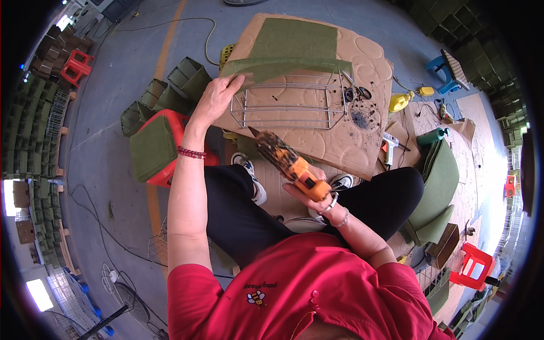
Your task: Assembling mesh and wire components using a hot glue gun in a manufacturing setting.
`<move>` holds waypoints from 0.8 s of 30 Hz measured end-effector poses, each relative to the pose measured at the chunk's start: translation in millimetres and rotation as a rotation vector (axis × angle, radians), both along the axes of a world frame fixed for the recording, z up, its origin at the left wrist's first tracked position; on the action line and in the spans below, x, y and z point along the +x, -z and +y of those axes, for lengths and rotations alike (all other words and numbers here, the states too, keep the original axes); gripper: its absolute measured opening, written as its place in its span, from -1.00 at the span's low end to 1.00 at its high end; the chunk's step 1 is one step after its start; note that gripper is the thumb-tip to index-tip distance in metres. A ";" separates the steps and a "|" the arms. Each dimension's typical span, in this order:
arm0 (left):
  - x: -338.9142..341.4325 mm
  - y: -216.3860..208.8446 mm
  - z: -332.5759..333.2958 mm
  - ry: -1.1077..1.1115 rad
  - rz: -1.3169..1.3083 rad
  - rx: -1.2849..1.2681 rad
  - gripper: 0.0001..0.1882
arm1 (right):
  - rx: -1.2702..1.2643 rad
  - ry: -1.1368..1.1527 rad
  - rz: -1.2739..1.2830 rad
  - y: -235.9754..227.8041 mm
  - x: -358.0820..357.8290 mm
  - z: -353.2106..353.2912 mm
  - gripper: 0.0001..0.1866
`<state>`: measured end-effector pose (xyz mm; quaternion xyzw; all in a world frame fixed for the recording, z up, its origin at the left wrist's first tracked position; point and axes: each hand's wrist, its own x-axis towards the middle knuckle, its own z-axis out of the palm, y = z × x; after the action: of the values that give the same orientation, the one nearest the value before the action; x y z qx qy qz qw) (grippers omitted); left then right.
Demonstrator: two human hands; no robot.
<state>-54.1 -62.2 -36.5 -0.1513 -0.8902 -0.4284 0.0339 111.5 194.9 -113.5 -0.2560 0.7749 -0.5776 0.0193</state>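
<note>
My left hand [219, 99] pinches the left end of a long green felt strip [289, 67], which curves along the far side of a metal wire frame [289, 107]. The frame lies on a cardboard-covered worktop [323, 141]. In front of it, my right hand [309, 190] grips an orange glue gun [294, 167], heavily crusted with dark residue. Its pointed nozzle aims up and left, toward the frame's near edge, apart from it. A flat green felt sheet [294, 38] lies beyond the strip. Black-handled scissors [358, 93] rest by the frame's right end, near dark crumbs.
To my left stand a red stool [181, 122] with a green felt piece on top and several green felt boxes [190, 78]. On the right are a white glue gun [389, 148], a teal bottle [432, 136], a yellow bottle [400, 102] and stacked green felt sheets [439, 184].
</note>
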 end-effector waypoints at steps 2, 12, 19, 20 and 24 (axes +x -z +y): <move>0.7 -2.2 1.4 -0.015 -0.030 -0.002 -0.46 | 0.020 0.073 0.130 -2.9 -9.7 -18.0 -0.63; 7.8 -5.1 4.5 0.017 -0.054 0.062 -0.43 | -0.085 0.098 0.023 6.9 -20.3 -57.0 -0.62; 3.9 -3.4 0.9 -0.008 -0.122 -0.007 -0.41 | 0.035 0.141 -0.016 9.8 -24.4 -60.3 -0.64; 5.2 -3.6 2.7 -0.007 -0.093 0.033 -0.41 | 0.035 0.141 -0.017 9.0 -24.2 -60.1 -0.64; 7.0 -9.1 3.6 -0.028 -0.099 0.020 -0.39 | -0.048 0.101 -0.047 7.1 -22.7 -60.6 -0.66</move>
<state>-47.1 -58.6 -27.4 -0.1172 -0.8885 -0.4436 -0.0025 88.8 134.4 -120.6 -0.2033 0.7722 -0.6020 0.0022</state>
